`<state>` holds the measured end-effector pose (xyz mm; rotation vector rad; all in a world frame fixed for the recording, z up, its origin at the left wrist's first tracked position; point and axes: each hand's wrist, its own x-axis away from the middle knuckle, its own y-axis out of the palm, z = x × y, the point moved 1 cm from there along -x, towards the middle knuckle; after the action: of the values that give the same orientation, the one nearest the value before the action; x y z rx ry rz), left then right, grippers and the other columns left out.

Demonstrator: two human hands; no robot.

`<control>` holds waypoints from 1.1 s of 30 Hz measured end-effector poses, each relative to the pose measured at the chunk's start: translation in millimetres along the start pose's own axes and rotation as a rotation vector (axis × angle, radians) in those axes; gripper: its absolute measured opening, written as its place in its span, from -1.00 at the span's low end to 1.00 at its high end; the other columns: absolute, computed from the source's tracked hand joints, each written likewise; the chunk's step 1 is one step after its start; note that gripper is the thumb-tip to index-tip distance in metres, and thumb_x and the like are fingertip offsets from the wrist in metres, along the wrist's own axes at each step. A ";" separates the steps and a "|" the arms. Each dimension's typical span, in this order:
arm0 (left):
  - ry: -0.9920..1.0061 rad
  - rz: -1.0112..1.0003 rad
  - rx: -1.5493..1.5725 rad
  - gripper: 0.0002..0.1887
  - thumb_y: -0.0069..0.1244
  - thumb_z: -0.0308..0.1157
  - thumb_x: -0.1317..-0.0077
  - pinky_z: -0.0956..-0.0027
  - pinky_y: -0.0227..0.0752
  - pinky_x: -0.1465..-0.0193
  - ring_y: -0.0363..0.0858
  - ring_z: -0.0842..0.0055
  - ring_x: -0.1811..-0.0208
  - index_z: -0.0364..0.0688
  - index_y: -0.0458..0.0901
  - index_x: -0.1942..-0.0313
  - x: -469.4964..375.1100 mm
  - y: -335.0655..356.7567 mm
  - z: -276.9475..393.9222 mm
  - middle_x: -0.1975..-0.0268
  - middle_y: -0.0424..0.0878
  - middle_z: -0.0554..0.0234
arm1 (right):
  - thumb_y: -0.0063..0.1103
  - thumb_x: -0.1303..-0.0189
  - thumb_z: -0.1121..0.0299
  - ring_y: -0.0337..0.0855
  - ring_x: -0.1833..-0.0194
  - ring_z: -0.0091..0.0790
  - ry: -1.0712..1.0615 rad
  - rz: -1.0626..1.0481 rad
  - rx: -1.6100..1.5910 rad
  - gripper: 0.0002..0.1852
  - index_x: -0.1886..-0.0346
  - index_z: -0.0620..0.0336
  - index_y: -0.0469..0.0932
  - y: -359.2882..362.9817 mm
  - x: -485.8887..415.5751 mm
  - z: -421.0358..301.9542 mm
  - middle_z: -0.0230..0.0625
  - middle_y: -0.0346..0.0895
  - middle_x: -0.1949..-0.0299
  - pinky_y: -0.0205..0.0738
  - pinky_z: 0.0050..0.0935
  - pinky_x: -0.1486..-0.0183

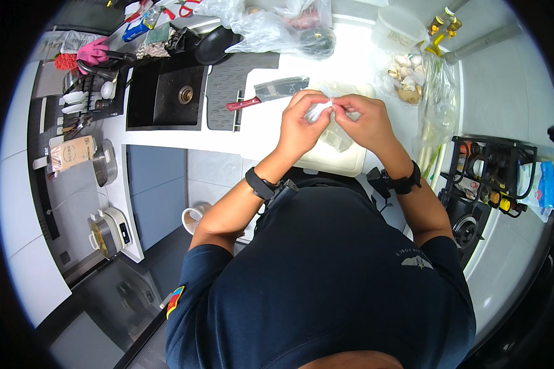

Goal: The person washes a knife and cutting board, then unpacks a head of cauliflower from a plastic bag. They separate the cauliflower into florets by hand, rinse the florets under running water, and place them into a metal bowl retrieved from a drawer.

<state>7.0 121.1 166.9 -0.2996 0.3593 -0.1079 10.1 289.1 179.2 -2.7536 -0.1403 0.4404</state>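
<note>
My left hand (pixel 304 121) and my right hand (pixel 364 119) meet fingertip to fingertip over the counter. Between them they pinch the whitish edge of a thin translucent plastic bag (pixel 339 137). The bag hangs over a cream-coloured board or tray (pixel 332 162); what it holds is hard to make out. Left of my hands, a cleaver (pixel 281 87) with a red handle lies on a white cutting board (pixel 261 122), its blade pointing right.
A black sink (pixel 175 92) and a grey ribbed mat (pixel 219 104) are on the left. Filled plastic bags (pixel 281 32) lie at the back. Garlic bulbs (pixel 406 74) and a clear tub (pixel 399 27) stand back right. Nearer right, a black rack (pixel 489 170) holds bottles beside a gas burner (pixel 466 230).
</note>
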 end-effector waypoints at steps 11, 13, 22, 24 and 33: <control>0.130 0.043 -0.096 -0.75 0.24 -0.55 -0.12 0.33 0.54 0.11 0.66 0.24 0.19 -0.30 0.60 0.18 1.2 9.6 -10.0 0.22 0.66 0.09 | 0.29 -0.20 0.43 0.68 0.34 -0.59 0.239 0.029 -0.105 -0.83 0.20 0.33 0.68 9.9 3.0 13.0 -0.19 0.72 0.41 0.57 -0.54 0.25; 0.113 0.017 -0.136 -0.78 0.24 -0.53 -0.13 0.33 0.54 0.15 0.66 0.25 0.23 -0.30 0.62 0.21 -2.4 7.9 -10.0 0.25 0.66 0.10 | 0.28 -0.20 0.44 0.68 0.37 -0.58 0.200 0.031 -0.051 -0.84 0.21 0.33 0.69 6.8 -0.2 12.5 -0.20 0.72 0.41 0.56 -0.55 0.27; 0.149 -0.056 -0.243 -0.81 0.21 -0.47 -0.16 0.30 0.54 0.19 0.66 0.20 0.26 -0.28 0.64 0.22 -5.3 5.2 -7.4 0.25 0.66 0.09 | 0.23 -0.22 0.44 0.64 0.46 -0.56 0.297 -0.052 -0.055 -0.85 0.25 0.34 0.68 1.0 -5.0 15.1 -0.25 0.70 0.47 0.52 -0.54 0.34; 0.145 -0.070 -0.223 -0.82 0.19 -0.46 -0.17 0.26 0.53 0.19 0.65 0.15 0.26 -0.27 0.64 0.22 -5.7 4.4 -8.5 0.26 0.66 0.08 | 0.22 -0.23 0.43 0.62 0.48 -0.56 0.284 -0.050 0.002 -0.85 0.26 0.33 0.67 1.9 -5.8 14.1 -0.25 0.68 0.49 0.49 -0.53 0.37; -0.005 -0.054 -0.064 -0.84 0.13 -0.52 -0.20 0.30 0.54 0.31 0.67 0.16 0.32 -0.28 0.67 0.20 -7.1 4.2 -9.2 0.28 0.67 0.03 | 0.19 -0.27 0.41 0.69 0.41 -0.27 0.135 0.061 0.222 -0.85 0.21 0.30 0.62 17.7 -1.5 11.4 -0.12 0.67 0.41 0.53 -0.38 0.31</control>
<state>-2.8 123.8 159.8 -0.3733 0.3502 -0.1490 5.8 276.0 163.3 -2.5632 0.0247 0.2663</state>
